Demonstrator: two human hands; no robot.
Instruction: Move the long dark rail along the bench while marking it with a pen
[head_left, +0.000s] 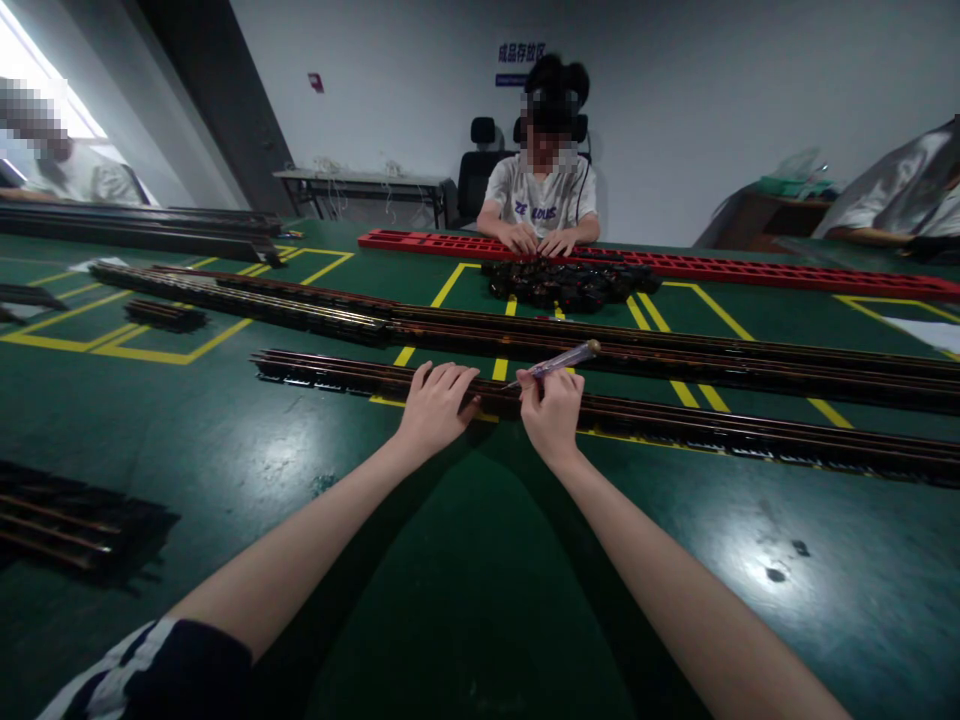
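My right hand [553,408] is closed around a screwdriver [562,360] with a clear purplish handle. Its thin shaft slopes down to the left, and the tip is at a long dark strip bundle [675,422] lying across the table in front of me. On the same bundle, left of the tip, rests my left hand [441,400], its fingers spread over the top and the thumb apart on the near side. The bundle has black edges and thin coppery lines along its length. Exactly where the tip touches is too small to make out.
Behind lie more long strips [600,340] and a pile of black parts [570,282]. A long red slotted rail [750,275] runs along the far side, where a co-worker [544,190] sits. Another strip bundle [67,520] lies at left on the green table [465,560].
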